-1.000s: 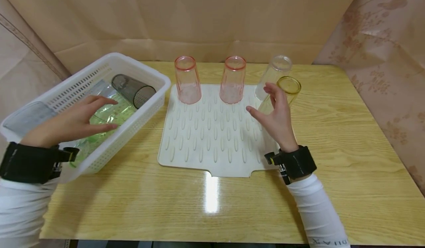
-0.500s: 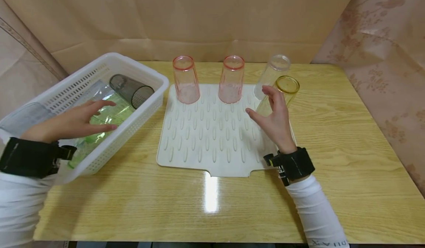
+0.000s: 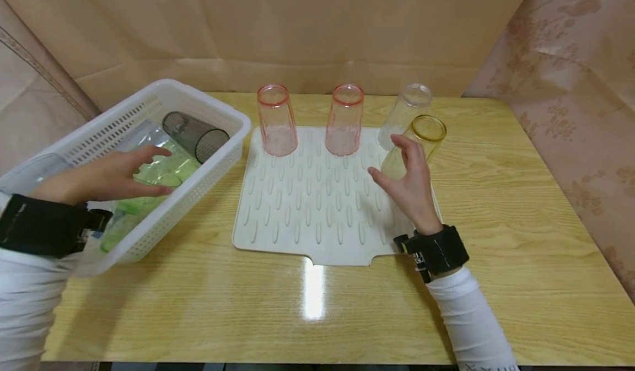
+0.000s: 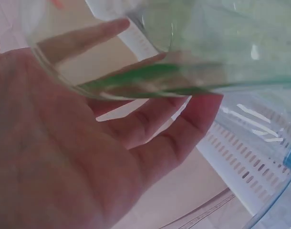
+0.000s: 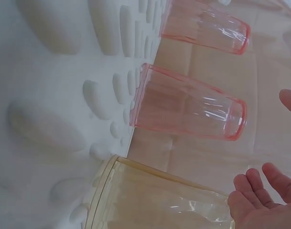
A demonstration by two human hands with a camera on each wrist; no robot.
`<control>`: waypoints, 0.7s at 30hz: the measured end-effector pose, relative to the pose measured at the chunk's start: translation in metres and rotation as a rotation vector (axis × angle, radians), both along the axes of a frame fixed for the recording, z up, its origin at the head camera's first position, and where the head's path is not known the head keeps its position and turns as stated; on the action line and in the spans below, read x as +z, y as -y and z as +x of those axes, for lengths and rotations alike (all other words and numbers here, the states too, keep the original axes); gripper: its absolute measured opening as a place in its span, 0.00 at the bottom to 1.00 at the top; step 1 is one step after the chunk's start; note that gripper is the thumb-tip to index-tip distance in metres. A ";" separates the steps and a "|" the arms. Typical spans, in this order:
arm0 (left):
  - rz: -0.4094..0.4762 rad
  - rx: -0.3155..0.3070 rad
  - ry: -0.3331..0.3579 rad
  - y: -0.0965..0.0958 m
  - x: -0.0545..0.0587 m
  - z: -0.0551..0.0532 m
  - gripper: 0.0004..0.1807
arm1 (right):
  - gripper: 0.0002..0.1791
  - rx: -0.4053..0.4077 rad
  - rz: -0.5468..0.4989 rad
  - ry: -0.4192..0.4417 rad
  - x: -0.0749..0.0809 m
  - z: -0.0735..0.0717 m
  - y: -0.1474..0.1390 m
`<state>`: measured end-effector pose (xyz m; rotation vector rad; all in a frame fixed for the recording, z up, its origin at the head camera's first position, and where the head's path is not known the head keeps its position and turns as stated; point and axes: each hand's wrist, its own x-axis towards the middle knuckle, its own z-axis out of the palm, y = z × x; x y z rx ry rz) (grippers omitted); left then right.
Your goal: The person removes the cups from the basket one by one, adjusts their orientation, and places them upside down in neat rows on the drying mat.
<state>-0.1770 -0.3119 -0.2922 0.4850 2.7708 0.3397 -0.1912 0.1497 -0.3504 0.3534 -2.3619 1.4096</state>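
My left hand (image 3: 111,178) is spread over the pale green glasses (image 3: 181,164) in the white basket (image 3: 198,178), thumb and index finger apart. In the left wrist view, its fingers (image 4: 169,138) extend behind a clear, green-edged glass (image 4: 207,47). My right hand (image 3: 414,192) is beside an upside-down yellow glass (image 3: 430,131) on the white ridged mat (image 3: 317,205), with thumb and fingers parted. From the right wrist, curved fingers (image 5: 274,183) show close to the yellow glass's upper end.
Two pink glasses (image 3: 276,120) and a clear glass (image 3: 409,106) stand upside down along the mat's far edge. The basket also contains a dark grey glass (image 3: 193,134) and a bluish clear glass (image 3: 37,170). Cloth hangs behind the wooden table (image 3: 521,238).
My right hand has drawn back slightly from the yellow glass, showing more of it. My left hand stays over the basket, shifting only a little. The glasses on the mat stay put.
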 end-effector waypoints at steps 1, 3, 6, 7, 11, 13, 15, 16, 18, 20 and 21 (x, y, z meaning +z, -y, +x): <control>-0.011 0.001 -0.003 0.000 0.001 0.000 0.40 | 0.36 0.002 0.001 -0.002 0.003 0.002 0.002; -0.037 0.001 -0.008 0.000 0.001 0.000 0.40 | 0.35 0.004 0.003 -0.004 0.008 0.006 0.004; -0.063 -0.006 -0.027 0.002 0.002 0.001 0.39 | 0.35 0.007 0.010 -0.002 0.010 0.007 0.005; -0.067 -0.009 -0.038 0.003 0.002 0.001 0.38 | 0.34 0.010 0.011 -0.001 0.011 0.008 0.005; -0.077 -0.022 -0.080 0.006 0.001 0.001 0.35 | 0.34 0.021 0.018 -0.001 0.011 0.008 0.005; -0.082 -0.023 -0.105 0.007 0.000 0.001 0.32 | 0.34 0.024 0.023 -0.002 0.011 0.008 0.005; -0.092 -0.033 -0.124 0.008 0.000 0.001 0.30 | 0.33 0.025 0.027 -0.007 0.011 0.009 0.005; -0.095 -0.032 -0.133 0.008 0.000 0.001 0.29 | 0.33 0.026 0.027 -0.010 0.011 0.009 0.004; -0.093 -0.035 -0.153 0.008 0.000 0.002 0.28 | 0.32 0.026 0.028 -0.015 0.011 0.009 0.004; -0.092 -0.038 -0.167 0.008 0.000 0.003 0.27 | 0.32 0.025 0.030 -0.019 0.011 0.010 0.004; -0.085 -0.032 -0.175 0.008 0.000 0.004 0.27 | 0.32 0.026 0.031 -0.020 0.011 0.010 0.005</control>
